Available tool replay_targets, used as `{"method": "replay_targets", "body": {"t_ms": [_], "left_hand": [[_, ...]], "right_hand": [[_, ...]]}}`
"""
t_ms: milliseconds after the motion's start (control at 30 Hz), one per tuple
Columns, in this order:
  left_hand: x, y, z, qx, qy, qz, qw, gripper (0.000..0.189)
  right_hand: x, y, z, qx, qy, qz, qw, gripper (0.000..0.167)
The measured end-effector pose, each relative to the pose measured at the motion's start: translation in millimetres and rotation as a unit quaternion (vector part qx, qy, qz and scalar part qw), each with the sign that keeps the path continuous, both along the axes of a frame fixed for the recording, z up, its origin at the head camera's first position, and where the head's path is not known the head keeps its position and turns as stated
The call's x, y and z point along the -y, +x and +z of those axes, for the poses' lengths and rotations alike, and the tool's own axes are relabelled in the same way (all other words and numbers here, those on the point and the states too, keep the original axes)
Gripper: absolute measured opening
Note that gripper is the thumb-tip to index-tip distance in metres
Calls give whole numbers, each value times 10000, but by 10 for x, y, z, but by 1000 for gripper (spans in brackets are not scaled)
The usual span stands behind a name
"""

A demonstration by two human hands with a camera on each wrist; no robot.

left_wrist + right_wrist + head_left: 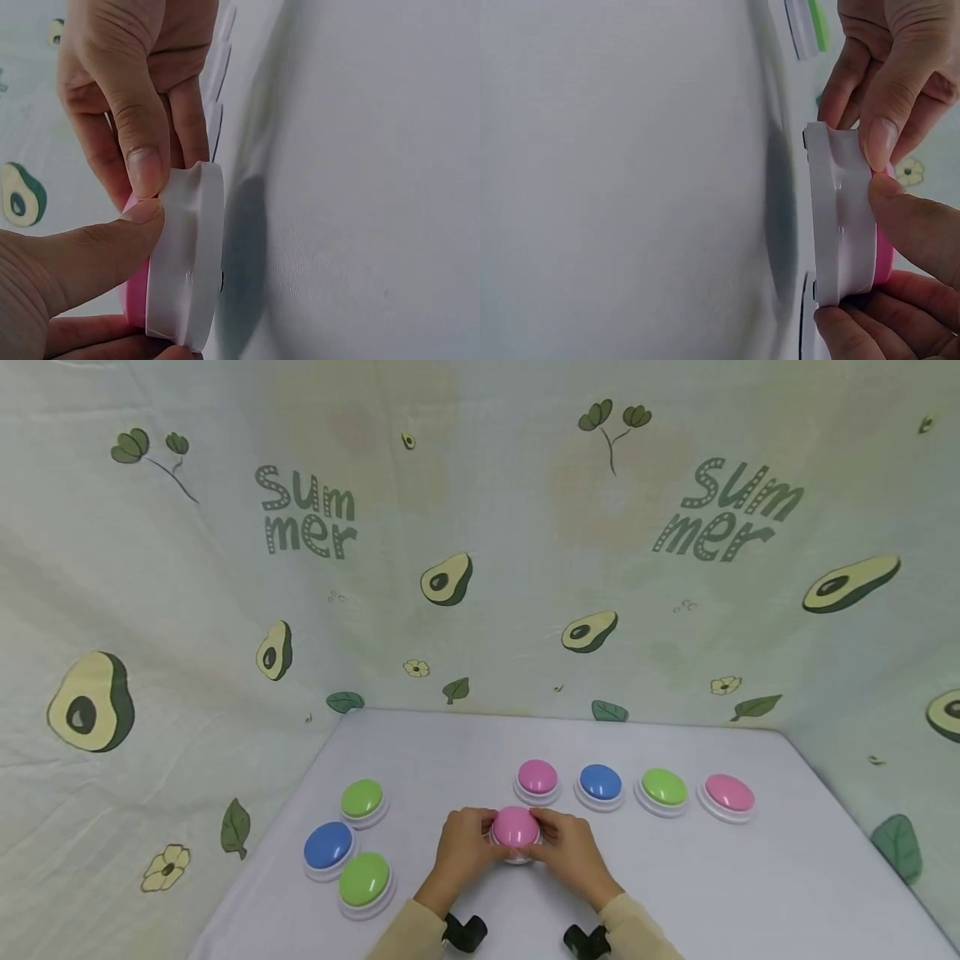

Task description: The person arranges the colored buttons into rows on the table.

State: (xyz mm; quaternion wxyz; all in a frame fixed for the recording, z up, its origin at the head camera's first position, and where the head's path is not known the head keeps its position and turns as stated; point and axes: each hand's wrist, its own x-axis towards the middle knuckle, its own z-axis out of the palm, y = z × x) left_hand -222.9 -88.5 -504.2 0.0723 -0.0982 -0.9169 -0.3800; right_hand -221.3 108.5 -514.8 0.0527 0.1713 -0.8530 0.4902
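Observation:
Both hands grip one pink push button with a white round base (516, 828) at the middle of the table. My left hand (467, 846) holds its left side and my right hand (573, 850) its right side. In the left wrist view the two thumbs meet at the near edge of the white base (184, 255), and fingers curl round its sides. The right wrist view shows the underside of the base (825, 217) lifted off the table, with a shadow beneath it.
On the left stand a blue button (328, 846) and two green ones, the nearer (363, 880) in front. Behind the hands runs a row: pink (537, 777), blue (601, 782), green (664, 787) and pink (729, 793). A printed cloth (510, 635) hangs round the white table (750, 877).

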Motion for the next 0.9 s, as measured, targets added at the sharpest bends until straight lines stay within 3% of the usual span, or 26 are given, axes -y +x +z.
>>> {"method": "replay_targets", "body": {"t_ms": [267,500,900], "left_hand": [[-214,22,-45,-52,-107,-199,9997,54],[-324,44,-71,-45,-47,-196,9998,57],[-371,62,-78,-95,-313,-104,9994,58]], "right_hand": [[-220,51,-56,146,-6,-309,9994,53],[-325,100,-56,152,31,-456,9988,55],[-345,88,-120,377,-142,-577,9975,57]]}}
